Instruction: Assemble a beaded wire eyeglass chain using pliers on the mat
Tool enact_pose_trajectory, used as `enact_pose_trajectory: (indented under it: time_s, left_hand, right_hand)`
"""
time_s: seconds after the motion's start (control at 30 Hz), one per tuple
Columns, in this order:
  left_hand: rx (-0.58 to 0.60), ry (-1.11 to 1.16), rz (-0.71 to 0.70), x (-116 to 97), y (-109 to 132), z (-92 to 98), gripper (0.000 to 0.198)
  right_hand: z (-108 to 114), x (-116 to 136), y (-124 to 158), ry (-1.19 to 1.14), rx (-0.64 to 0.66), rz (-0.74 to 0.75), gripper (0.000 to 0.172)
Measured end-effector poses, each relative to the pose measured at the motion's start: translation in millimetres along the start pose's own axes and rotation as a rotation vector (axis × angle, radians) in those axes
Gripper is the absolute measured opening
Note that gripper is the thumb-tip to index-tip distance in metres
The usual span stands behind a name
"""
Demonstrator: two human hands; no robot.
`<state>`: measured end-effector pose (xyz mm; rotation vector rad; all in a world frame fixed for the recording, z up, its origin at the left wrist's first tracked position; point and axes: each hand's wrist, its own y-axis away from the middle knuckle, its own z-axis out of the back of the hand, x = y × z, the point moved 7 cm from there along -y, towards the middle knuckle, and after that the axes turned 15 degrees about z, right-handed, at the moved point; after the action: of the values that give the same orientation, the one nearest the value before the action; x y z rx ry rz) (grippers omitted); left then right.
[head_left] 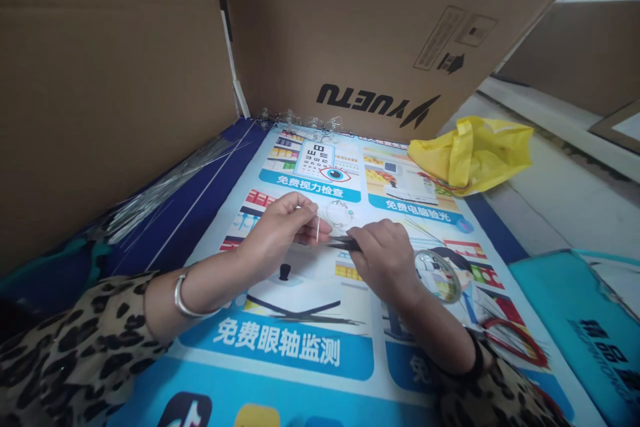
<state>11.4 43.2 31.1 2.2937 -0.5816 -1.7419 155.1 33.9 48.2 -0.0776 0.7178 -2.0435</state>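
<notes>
My left hand (295,220) is closed in a pinch on a short, thin, pale wire (319,225) that stands nearly upright at the fingertips. My right hand (383,257) grips a dark pair of pliers (343,242), its narrow jaws pointing left toward the left fingertips. Whether the jaws touch the wire cannot be made out. Just beyond the hands lies a clear beaded ring (340,213) on the printed sheet (300,280). A coil of pale wire (438,277) rests beside my right wrist. Several dark thin strands (315,319) lie nearer to me.
Cardboard walls (325,27) rise at the back and left. A bundle of silvery wires (165,187) lies along the left side. Clear beaded pieces (315,127) sit at the back. On the right are a yellow bag (475,153), a red coil (517,340) and a teal bag (575,320).
</notes>
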Motion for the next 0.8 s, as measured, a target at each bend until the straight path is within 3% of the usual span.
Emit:
enact_pose_trajectory:
  time_s: [0.2, 0.8]
  left_hand:
    - [-0.033, 0.003, 0.047, 8, -3, 0.5, 0.016]
    - [-0.058, -0.009, 0.089, 16, -2, -2.4, 0.016]
  right_hand:
    - [8, 9, -3, 0.216, -0.001, 0.109, 0.013]
    - [5, 15, -1, 0.248, 0.012, 0.125, 0.017]
